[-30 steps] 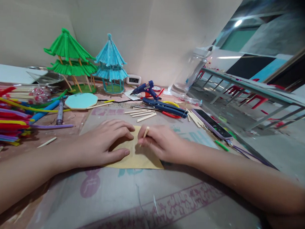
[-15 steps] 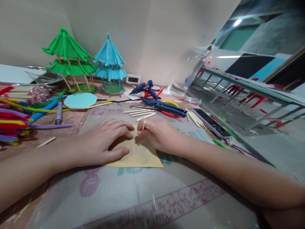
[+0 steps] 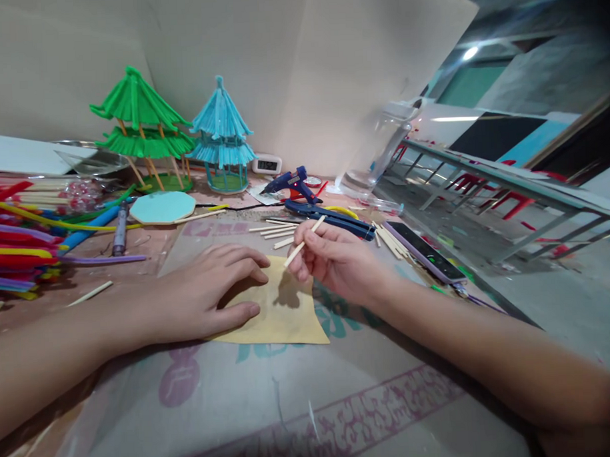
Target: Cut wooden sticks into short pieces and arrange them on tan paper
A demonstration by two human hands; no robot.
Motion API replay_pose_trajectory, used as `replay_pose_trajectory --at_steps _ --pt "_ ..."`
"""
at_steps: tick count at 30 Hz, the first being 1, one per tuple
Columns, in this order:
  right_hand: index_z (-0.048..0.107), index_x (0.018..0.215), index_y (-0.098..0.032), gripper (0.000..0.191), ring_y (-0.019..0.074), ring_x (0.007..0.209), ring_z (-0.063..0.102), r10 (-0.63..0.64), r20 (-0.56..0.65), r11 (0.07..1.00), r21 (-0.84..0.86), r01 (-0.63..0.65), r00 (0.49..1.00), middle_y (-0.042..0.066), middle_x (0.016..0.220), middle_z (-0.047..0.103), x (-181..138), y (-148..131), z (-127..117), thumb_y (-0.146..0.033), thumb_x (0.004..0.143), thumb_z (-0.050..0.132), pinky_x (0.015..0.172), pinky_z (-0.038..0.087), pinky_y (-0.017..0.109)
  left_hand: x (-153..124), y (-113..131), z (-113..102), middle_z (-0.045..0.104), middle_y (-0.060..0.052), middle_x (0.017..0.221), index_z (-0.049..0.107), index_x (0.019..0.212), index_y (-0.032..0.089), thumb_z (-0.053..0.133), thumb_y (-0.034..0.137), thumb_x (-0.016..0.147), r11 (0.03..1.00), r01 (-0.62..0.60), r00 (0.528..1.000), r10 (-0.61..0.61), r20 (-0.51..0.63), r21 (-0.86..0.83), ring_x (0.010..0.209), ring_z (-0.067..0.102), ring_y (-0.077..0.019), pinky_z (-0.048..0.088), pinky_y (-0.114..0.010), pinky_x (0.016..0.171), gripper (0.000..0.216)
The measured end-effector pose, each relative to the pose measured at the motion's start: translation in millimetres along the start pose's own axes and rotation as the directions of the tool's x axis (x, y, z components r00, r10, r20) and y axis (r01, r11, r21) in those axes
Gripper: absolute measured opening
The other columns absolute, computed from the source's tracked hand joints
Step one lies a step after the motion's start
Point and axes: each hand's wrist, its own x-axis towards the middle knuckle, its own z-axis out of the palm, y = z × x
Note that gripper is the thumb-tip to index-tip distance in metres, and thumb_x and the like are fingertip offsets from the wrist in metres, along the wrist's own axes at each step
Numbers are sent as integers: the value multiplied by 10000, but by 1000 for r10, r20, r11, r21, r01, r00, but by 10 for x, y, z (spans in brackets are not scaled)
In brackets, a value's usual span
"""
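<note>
Desk (image 3: pixel 131 274): reddish-brown, scuffed, mostly covered by a glossy grey sheet with purple and teal print (image 3: pixel 231 404).
Yellow four-cornered paper (image 3: pixel 288 326): flat on that covering, partly under left hand.
Left hand (image 3: pixel 221 285): with grip released, resting on the paper, fingers bent.
Right hand (image 3: pixel 341 257): with grip closed around a slim pale wooden stick (image 3: pixel 305 242), tilted above the paper's 1 o'clock edge.
Toward 12 o'clock from paper: dark-blue glue gun (image 3: pixel 291 182).
Toward 11 o'clock: fuzzy light-blue two-tiered pavilion model (image 3: pixel 221 128), before a pale upright backdrop (image 3: pixel 299 75).
Toward 2 o'clock: black-screened phone (image 3: pixel 426 251); beyond, in the room, long grey table (image 3: pixel 508 178), red stools (image 3: pixel 517 201), grey floor (image 3: pixel 542 287).
</note>
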Motion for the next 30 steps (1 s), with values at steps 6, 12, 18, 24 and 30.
replay_pose_trajectory --at_steps 6,12,18,24,30 --pt "597 874 -184 171 131 618 687 120 84 935 325 -141 989 36 745 739 -42 -62 31 -286 1006 559 601 551 231 0 21 -15 629 -112 1359 655 1198 207 544 453 977 1000 4 1000 -4 6 -9 1318 548 -324 450 -515 1112 349" --pt "608 894 -177 166 114 550 686 97 102 925 358 -128 990 28 729 764 -67 -47 51 -298 1008 602 556 557 207 0 4 15 638 -105 1361 656 1203 230 570 460 963 1000 5 1000 -5 -16 1 1310 565 -328 472 -507 1103 343" --pt "600 894 -189 202 111 508 675 85 71 935 338 -104 994 8 708 768 -59 -1 32 -353 973 685 507 561 197 -22 7 14 633 -110 1374 657 1200 224 584 454 953 1000 2 999 -2 -35 -5 1295 577 -328 485 -513 1098 345" --pt "592 897 -170 195 111 573 704 99 95 921 368 -127 991 31 741 768 -44 -8 30 -264 1056 532 536 570 191 -14 5 14 639 -103 1358 654 1197 224 575 443 962 1000 -4 999 4 -32 -7 1296 573 -316 472 -499 1112 330" --pt "631 875 -166 196 107 604 684 129 116 923 348 -162 985 26 756 747 -57 -16 65 -316 999 656 615 589 219 3 10 10 644 -106 1350 653 1203 244 570 439 960 1000 6 1000 -7 -9 -25 1322 554 -330 453 -514 1129 322"
